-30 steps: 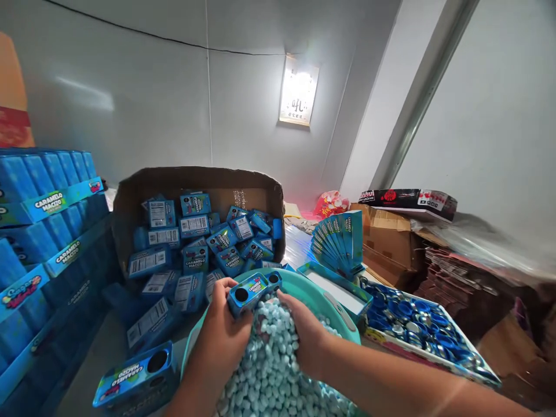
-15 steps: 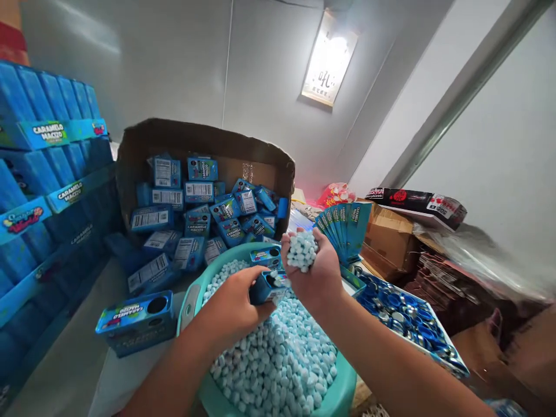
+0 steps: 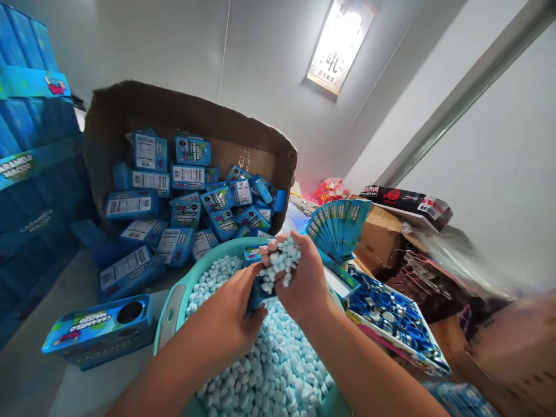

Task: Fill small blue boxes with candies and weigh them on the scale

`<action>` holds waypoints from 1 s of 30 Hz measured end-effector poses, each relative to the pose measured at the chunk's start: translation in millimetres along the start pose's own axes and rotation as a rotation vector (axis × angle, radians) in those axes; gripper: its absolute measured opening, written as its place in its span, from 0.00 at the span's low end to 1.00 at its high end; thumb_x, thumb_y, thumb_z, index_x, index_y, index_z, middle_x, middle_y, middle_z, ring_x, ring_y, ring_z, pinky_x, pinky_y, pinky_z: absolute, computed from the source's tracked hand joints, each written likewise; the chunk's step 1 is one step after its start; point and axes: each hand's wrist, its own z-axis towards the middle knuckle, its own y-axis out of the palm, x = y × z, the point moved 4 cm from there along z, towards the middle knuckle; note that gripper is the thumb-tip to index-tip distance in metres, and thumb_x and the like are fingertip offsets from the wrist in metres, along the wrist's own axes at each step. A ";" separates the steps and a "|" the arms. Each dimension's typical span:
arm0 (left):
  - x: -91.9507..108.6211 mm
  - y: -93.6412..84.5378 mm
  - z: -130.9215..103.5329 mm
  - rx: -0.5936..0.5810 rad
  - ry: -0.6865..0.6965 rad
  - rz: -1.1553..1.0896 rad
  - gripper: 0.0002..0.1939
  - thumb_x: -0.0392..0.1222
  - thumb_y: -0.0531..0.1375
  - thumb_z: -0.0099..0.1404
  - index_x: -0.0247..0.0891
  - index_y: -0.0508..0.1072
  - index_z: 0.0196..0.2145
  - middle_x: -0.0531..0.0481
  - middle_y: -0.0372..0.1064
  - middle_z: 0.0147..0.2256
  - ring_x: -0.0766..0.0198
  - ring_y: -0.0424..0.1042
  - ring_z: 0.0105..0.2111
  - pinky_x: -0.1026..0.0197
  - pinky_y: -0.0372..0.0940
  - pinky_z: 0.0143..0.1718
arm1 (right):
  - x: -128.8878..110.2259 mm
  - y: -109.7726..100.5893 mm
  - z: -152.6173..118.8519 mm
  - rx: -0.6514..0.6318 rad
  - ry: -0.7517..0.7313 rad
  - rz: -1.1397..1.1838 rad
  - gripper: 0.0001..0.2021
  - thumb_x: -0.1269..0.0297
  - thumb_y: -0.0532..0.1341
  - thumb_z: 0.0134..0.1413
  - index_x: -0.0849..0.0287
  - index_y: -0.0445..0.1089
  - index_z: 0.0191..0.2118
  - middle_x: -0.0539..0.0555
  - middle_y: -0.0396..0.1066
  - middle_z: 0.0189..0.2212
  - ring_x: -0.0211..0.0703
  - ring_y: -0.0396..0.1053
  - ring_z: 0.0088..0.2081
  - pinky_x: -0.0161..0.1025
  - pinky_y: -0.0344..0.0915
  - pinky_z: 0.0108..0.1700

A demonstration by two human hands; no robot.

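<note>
Grey walls (image 3: 174, 46) stand far behind the hands, with a bright sign (image 3: 339, 43) up high. Blue cartons (image 3: 30, 145) are stacked far to the left of the left hand. Past both hands, a big brown box (image 3: 130, 104) lies on its side, full of small blue packs (image 3: 191, 152). Under the hands sits a green tub (image 3: 171, 313) full of pale blue candies (image 3: 278, 370). To the right of the right hand is a tray (image 3: 428, 365) of blue lids (image 3: 391, 313), and just behind that hand is a fan of flat blue packs (image 3: 341, 226). Low and to the left of the left hand lies one blue tin (image 3: 99, 330) with a round hole on top. The left hand (image 3: 230, 315) is closed around a small blue pack (image 3: 256, 298), right over the tub. The right hand (image 3: 299, 278) is cupped, fingers curled around a heap of candy (image 3: 278, 263), and it touches the top of that pack.
</note>
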 end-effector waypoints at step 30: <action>2.4 -4.2 3.5 -0.008 -0.114 -0.162 0.23 0.47 0.59 0.66 0.50 0.71 0.58 0.48 0.72 0.57 0.50 0.71 0.56 0.50 0.65 0.57 | 1.1 4.6 -4.7 -0.194 -0.013 -0.088 0.09 0.60 0.66 0.51 0.60 0.74 0.28 0.53 0.75 0.31 0.43 0.73 0.36 0.38 0.70 0.45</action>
